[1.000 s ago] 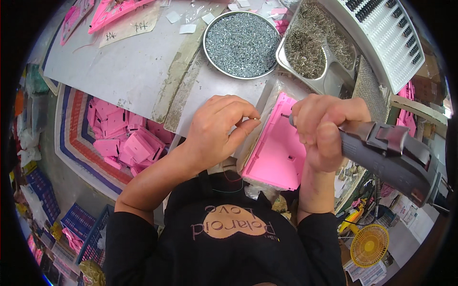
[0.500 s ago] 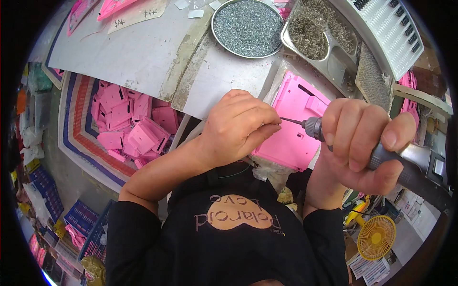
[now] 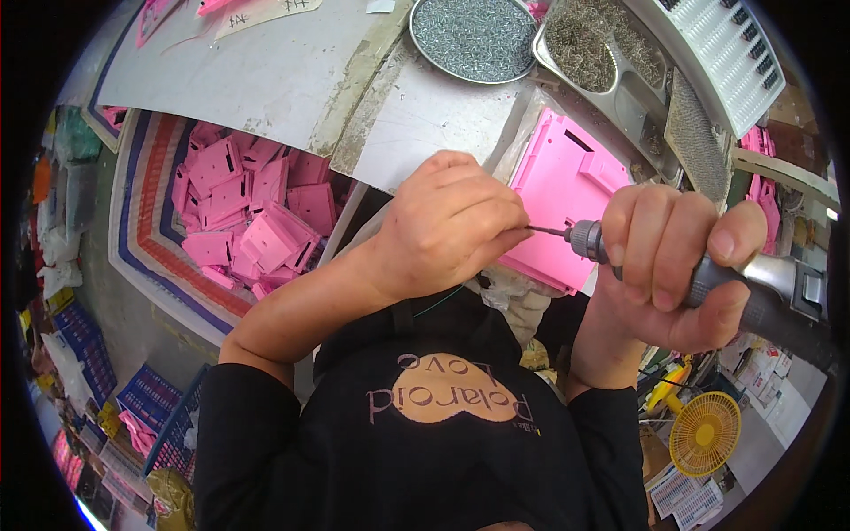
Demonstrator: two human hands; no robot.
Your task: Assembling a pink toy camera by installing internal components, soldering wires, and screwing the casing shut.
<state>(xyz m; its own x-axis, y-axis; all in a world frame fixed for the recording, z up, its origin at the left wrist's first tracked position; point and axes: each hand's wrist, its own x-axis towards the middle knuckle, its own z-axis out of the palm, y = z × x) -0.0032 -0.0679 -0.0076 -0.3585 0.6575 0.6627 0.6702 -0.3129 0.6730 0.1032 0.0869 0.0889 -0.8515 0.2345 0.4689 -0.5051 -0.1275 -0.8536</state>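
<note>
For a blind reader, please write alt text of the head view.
The right hand holds a grey powered screwdriver, its bit meeting the left hand's fingertips above a pink plastic panel. Round metal trays of screws stand behind.

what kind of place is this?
Likely a small assembly workshop. A powered screwdriver in the right hand works on a pink plastic panel; trays of screws sit on the bench, and a bin of matching pink parts sits below.

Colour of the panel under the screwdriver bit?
Pink, a plastic panel on the bench; the head view shows it best.
</note>
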